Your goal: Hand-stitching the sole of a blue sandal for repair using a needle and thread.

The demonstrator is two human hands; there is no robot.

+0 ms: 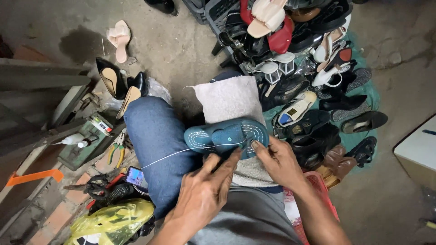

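Observation:
A teal slipper (227, 134) with white stitching along its rim lies sole-up across my lap, on a pale fuzzy cloth (229, 100). My right hand (278, 159) pinches the slipper's right edge with thumb and fingers. My left hand (206, 188) sits just below the slipper, fingers closed on a white thread (175, 154). The thread runs taut from the slipper's stitching leftward over my blue-jeaned left knee (156, 136).
A large heap of assorted shoes (299, 68) fills the ground ahead and right. Black heels (113, 79) and a beige sandal (119, 38) lie at left. Pliers (116, 152), glue bottles (75, 139), a phone (135, 176) and a yellow plastic bag (111, 220) crowd the left side.

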